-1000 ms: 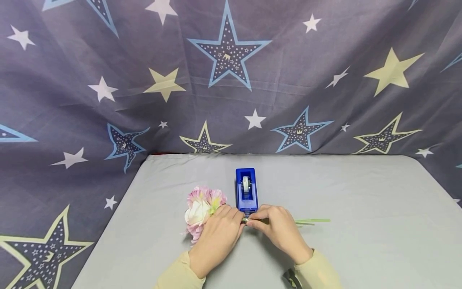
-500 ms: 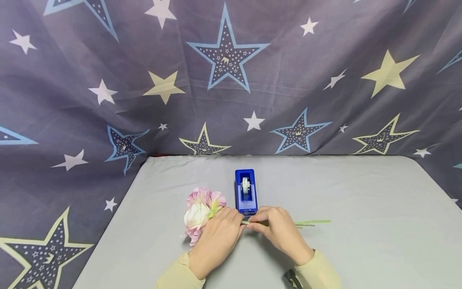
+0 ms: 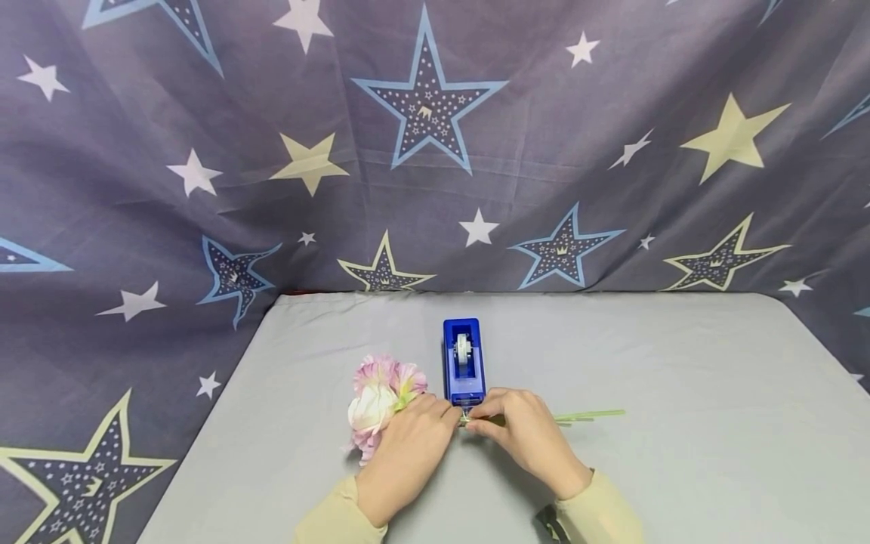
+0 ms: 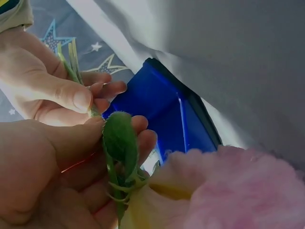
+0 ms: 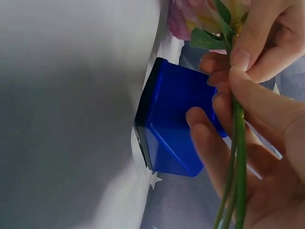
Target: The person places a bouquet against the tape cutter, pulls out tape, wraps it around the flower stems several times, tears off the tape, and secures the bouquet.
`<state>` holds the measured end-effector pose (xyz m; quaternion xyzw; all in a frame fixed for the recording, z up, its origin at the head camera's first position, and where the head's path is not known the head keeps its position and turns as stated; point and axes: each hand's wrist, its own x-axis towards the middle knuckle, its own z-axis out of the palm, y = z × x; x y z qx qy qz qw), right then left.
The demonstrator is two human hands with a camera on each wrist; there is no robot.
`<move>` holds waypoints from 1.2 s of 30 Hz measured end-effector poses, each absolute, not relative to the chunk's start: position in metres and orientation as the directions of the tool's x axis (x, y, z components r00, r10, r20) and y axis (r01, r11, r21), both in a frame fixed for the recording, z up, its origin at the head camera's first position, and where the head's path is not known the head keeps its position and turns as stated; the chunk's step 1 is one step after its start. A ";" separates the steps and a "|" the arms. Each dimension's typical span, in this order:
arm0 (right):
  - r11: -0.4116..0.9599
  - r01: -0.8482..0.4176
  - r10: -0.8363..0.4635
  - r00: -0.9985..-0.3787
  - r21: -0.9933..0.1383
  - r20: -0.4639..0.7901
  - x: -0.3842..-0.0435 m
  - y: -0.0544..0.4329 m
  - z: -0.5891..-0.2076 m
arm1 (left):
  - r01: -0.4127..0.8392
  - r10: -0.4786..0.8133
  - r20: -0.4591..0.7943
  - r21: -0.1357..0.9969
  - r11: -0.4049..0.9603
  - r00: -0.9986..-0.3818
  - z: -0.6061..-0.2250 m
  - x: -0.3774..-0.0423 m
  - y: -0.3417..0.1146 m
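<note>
A bunch of pink and white flowers (image 3: 372,406) lies across the front of a blue tape dispenser (image 3: 466,384), blooms to the left. My left hand (image 3: 414,442) grips the green stems just below the blooms, beside a leaf (image 4: 121,138). Thumb and fingertips of my right hand (image 3: 532,434) pinch the stems (image 5: 239,157) right next to the left thumb. The stem ends stick out to the right past that hand. Something clear and shiny shows between the fingertips and the dispenser's front edge. The fingers largely hide the pinched spot.
The dispenser holds a roll of clear tape (image 3: 464,348). A grey cloth (image 3: 714,423) covers the table. Behind it hangs a dark curtain (image 3: 530,98) printed with stars. Under the right sleeve (image 3: 601,510) a dark object (image 3: 549,523) shows.
Both hands stay in nearly the same place, with small shifts at the fingertips. The stem ends have tipped slightly upward in the head view. The clear shiny bit shows more plainly.
</note>
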<state>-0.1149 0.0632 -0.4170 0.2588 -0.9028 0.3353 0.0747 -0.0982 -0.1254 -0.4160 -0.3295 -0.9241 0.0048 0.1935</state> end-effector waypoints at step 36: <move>0.640 -0.264 -0.270 -0.956 -0.721 0.110 -0.124 0.051 -0.409 | 0.587 0.567 0.485 -0.129 0.799 -0.666 -0.419 -0.098 -0.126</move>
